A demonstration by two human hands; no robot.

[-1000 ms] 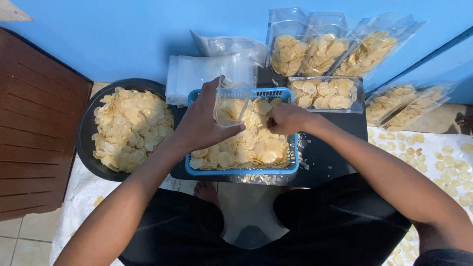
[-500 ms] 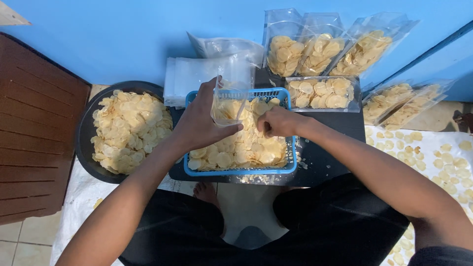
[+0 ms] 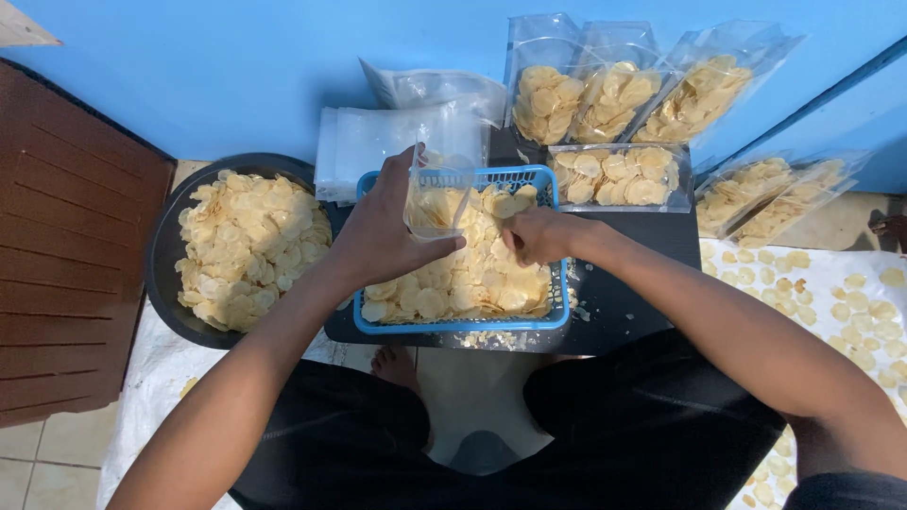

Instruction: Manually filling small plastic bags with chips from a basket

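Over the blue basket [image 3: 463,324], the left hand [image 3: 383,236] grips a clear bag [image 3: 436,194] while the right hand [image 3: 540,234], just beside, pinches chips [image 3: 472,283].

Blue wall [image 3: 236,66] behind, brown slatted wooden panel [image 3: 66,255] left, tiled floor [image 3: 38,453]

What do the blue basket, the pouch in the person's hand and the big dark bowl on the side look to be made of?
Blue basket: moulded plastic, it seems, with slotted walls and a slight sheen.
Pouch, held by the left hand: thin clear plastic film; the chips show through and it creases.
Dark bowl: smooth and black; plastic or coated metal, hard to tell.
The right hand rests closed on the chips.
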